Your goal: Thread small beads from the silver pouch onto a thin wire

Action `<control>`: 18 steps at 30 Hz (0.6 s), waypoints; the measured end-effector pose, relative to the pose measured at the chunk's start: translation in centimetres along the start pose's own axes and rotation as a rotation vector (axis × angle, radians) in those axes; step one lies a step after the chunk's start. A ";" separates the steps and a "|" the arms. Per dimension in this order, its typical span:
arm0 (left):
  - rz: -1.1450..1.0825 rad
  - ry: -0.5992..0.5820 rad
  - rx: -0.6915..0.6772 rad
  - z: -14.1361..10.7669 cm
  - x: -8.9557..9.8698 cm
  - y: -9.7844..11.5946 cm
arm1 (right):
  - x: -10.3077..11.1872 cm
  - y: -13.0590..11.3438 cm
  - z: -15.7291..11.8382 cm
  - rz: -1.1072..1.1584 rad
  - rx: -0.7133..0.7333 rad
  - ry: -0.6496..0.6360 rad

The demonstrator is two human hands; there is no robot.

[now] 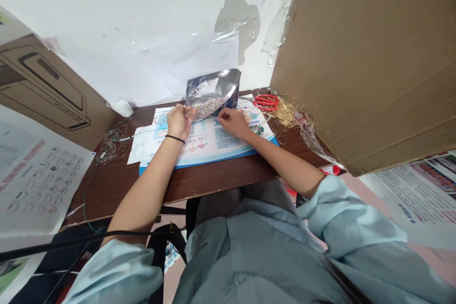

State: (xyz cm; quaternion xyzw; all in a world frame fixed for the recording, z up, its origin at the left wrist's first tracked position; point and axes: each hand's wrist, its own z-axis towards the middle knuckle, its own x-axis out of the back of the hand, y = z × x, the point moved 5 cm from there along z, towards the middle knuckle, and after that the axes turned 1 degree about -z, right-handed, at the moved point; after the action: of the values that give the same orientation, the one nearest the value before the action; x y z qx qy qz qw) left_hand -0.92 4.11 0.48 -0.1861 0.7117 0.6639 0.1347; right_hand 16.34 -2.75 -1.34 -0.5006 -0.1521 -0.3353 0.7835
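A silvery, dark-backed bag (232,86) lies tilted at the back of the table, its mouth wide. Small multicoloured beads (210,106) fill its lower part. At the bag's front left corner is my left hand (181,122), black band at the wrist, fingertips pinched together; what they hold is too small to make out. My right hand (233,121) is just off the bag's front right side, thumb and forefinger closed in a pinch, with anything between them not visible. Under both hands lies a printed sheet (228,137) with a blue border.
Red-handled scissors (266,101) lie beside a heap of thin golden sticks (285,115) at right. Tangled clear thread (113,140) with white beads is at left. Cardboard boxes (359,57) stand on both sides. A black cable (71,243) crosses the lower left.
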 end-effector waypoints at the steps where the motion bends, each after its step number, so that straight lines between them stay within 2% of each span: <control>1: -0.041 0.044 -0.017 0.4 0.4 0.3 | -0.2 0.2 0.0 0.010 -0.027 -0.029; 5: -0.084 0.110 -0.103 1.7 1.5 0.6 | -0.8 0.6 -0.1 -0.024 -0.060 -0.127; 8: -0.059 0.134 -0.153 2.2 2.0 0.5 | -1.1 0.3 -0.3 -0.087 0.014 -0.184; 12: -0.031 0.141 -0.138 2.0 1.8 0.6 | -1.5 0.0 -0.6 -0.161 0.093 -0.249; 15: 0.024 0.076 -0.164 1.0 1.0 1.0 | -1.1 -0.2 -0.2 -0.140 0.097 -0.219; 18: 0.141 -0.101 -0.193 -0.3 -0.4 1.1 | -0.1 -0.6 0.3 -0.028 0.068 -0.124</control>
State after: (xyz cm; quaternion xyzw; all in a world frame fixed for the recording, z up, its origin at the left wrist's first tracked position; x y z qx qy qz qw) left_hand -1.03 3.86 1.66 -0.1139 0.6482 0.7456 0.1048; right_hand 15.85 -2.64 -0.86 -0.4913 -0.2188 -0.3091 0.7844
